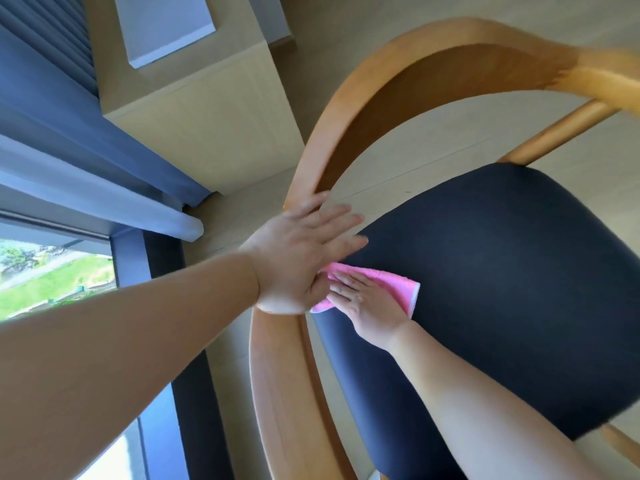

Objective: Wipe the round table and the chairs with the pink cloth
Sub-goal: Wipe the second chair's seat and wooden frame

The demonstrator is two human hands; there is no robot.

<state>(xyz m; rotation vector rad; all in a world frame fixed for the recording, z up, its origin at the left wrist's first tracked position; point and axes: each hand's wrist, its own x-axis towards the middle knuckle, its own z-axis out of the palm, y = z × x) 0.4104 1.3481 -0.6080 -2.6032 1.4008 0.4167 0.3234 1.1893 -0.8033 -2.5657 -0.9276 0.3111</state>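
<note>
Chair (381, 98) wiping underway: my flat right hand (367, 303) presses the pink cloth (384, 277) on the seat (502, 289), left hand (298, 251) rests open-fingered on the backrest; next, I'd sweep across.

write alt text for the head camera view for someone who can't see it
Seen from above, a person's right hand presses a pink cloth flat on the dark blue seat of a wooden chair. The left hand, fingers straight, rests on the curved wooden armrest beside it. A window with blue curtains is at the left.
</note>
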